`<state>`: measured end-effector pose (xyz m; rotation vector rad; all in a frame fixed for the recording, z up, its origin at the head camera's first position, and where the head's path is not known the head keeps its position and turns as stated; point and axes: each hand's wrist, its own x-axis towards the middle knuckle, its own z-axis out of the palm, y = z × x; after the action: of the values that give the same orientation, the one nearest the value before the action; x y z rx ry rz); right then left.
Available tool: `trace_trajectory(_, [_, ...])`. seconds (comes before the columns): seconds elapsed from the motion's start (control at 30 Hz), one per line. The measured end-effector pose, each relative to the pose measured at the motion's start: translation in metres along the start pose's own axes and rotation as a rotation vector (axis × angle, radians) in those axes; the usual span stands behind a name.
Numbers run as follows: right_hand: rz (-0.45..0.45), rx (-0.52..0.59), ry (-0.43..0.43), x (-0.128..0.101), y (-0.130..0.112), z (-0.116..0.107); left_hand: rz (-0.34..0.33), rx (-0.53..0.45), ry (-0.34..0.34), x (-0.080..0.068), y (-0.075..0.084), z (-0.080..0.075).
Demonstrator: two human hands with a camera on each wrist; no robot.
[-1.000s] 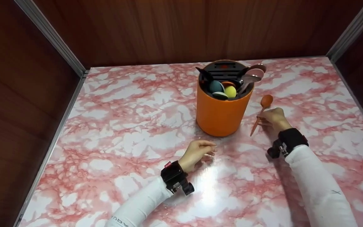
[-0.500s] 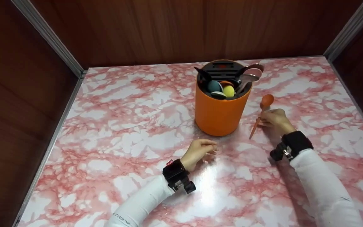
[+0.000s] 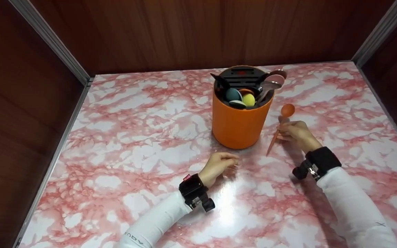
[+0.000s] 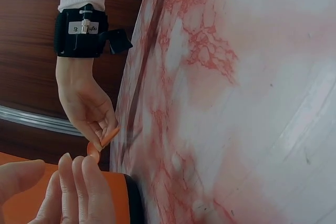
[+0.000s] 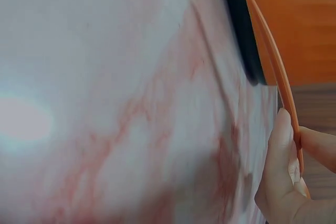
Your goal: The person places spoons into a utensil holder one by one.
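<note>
An orange spoon point(image 3: 287, 110) is pinched between the thumb and fingers of my right hand point(image 3: 296, 133), its bowl pointing to the back and its handle toward the front. In the right wrist view the handle point(image 5: 277, 59) rises past the fingertips, above the table. Just left of it stands an orange utensil holder point(image 3: 238, 127) with a black slotted insert. My left hand point(image 3: 218, 165) hovers over the table in front of the holder, fingers loosely bent, holding nothing. The left wrist view shows its fingers point(image 4: 68, 192) spread from the thumb.
Several utensils fill the holder, among them a teal one point(image 3: 233, 94), a yellow one point(image 3: 248, 100) and shiny metal spoons point(image 3: 272, 84) leaning out to the right. The pink-and-white marbled table point(image 3: 143, 137) is bounded by dark wooden panels point(image 3: 171, 34).
My right hand has lifted the spoon slightly off the table and shifted it a little left, toward the holder. My left hand has barely moved.
</note>
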<state>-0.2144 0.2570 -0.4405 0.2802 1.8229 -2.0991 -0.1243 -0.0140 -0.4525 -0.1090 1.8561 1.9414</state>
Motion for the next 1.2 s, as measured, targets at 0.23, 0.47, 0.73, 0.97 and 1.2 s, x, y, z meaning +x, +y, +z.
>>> trace_trajectory(0.23, [0.063, -0.009, 0.004, -0.006, 0.001, 0.008, -0.013, -0.004, -0.004, 0.001, -0.001, -0.001])
trace_trajectory(0.47, [0.091, -0.016, 0.006, -0.009, 0.004, 0.016, -0.039, -0.018, -0.014, 0.001, -0.001, 0.000])
trace_trajectory(0.73, [0.101, -0.024, -0.012, -0.019, 0.012, 0.021, -0.043, -0.041, -0.019, 0.002, -0.007, -0.003])
trace_trajectory(0.97, [0.137, -0.015, 0.003, -0.029, 0.016, 0.029, -0.038, -0.062, -0.031, 0.002, -0.008, -0.001])
trace_trajectory(1.2, [0.117, 0.016, -0.055, -0.040, 0.021, 0.038, -0.103, -0.060, -0.027, 0.002, -0.008, 0.002])
